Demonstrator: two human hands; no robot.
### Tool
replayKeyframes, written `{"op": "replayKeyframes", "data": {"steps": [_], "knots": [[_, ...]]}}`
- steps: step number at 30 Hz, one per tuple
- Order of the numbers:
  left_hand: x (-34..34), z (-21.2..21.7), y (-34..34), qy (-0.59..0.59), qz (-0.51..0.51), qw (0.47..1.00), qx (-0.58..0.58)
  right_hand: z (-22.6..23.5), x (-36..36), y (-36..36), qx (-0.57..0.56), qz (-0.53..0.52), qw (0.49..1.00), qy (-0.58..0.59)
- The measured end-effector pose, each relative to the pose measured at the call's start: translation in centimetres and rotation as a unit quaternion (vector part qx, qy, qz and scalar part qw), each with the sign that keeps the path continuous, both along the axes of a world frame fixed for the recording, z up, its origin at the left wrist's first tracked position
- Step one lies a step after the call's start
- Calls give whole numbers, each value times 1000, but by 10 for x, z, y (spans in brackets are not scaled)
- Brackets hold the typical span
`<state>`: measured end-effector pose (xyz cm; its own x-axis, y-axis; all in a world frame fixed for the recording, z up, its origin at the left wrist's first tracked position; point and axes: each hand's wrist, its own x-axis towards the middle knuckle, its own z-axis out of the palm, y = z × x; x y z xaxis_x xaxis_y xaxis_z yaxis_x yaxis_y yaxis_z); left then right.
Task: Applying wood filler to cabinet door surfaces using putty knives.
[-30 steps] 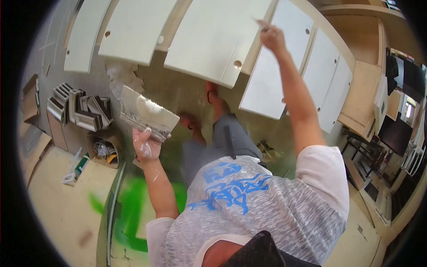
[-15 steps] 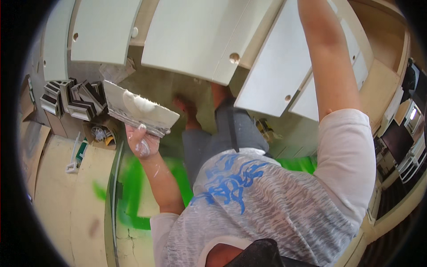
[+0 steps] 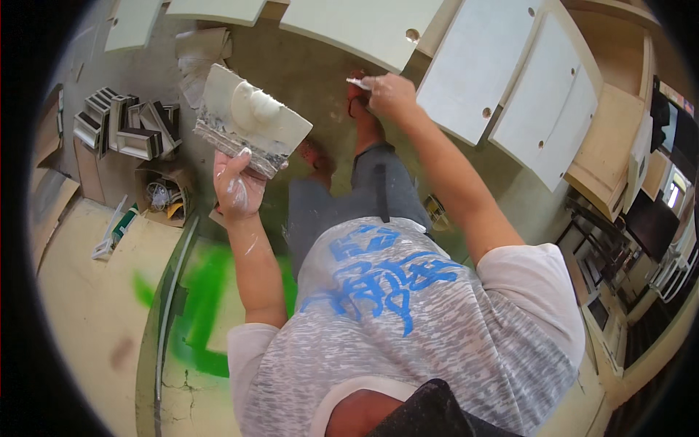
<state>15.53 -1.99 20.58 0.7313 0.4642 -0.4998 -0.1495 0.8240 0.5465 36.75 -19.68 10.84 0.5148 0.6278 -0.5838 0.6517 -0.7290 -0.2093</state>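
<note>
My left hand (image 3: pixel 237 186) grips the lower edge of a flat metal plaster board (image 3: pixel 251 120) that carries a lump of white filler (image 3: pixel 255 105) on top. My right hand (image 3: pixel 389 91) is raised in front of me and pinches a small thin white tool (image 3: pixel 358 82), its tip pointing left. Both hands hang above my grey trousers (image 3: pixel 364 197) and my feet on the concrete floor. White cabinet panels (image 3: pixel 502 80) with round holes lie just beyond my right hand.
Several white cabinet doors (image 3: pixel 357 25) lie along the top. A stack of grey and white profiles (image 3: pixel 124 127) and an open cardboard box (image 3: pixel 164 193) sit at left. Green paint (image 3: pixel 196 313) marks the floor below. Wooden shelving (image 3: pixel 611 153) stands at right.
My right hand came down from the high panel and now sits lower, near the middle. The view tilted downward. My left hand still holds the board, with the filler lump now visible.
</note>
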Motion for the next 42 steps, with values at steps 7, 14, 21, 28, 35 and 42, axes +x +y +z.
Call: {"op": "replayKeyframes", "data": {"steps": [7, 14, 21, 28, 35, 42], "knots": [[-22, 12, -12, -70, -4, 997, 8, 55, -43, -17, 431, -327, 811, 224], [12, 39, -35, -152, -19, 988, -6, 171, -90, -6, 659, -66, 749, 24], [4, 65, -26, -235, -51, 968, 72, 159, -64, -34, 548, 51, 827, -113], [20, 70, -18, -139, -70, 947, 283, 227, -47, -36, 491, 165, 821, -239], [47, 64, -29, -118, -45, 929, 347, 229, -49, -9, 431, 238, 835, -245], [53, 66, 2, -95, 58, 975, 193, 174, 51, -47, 432, 57, 900, -32]]}}
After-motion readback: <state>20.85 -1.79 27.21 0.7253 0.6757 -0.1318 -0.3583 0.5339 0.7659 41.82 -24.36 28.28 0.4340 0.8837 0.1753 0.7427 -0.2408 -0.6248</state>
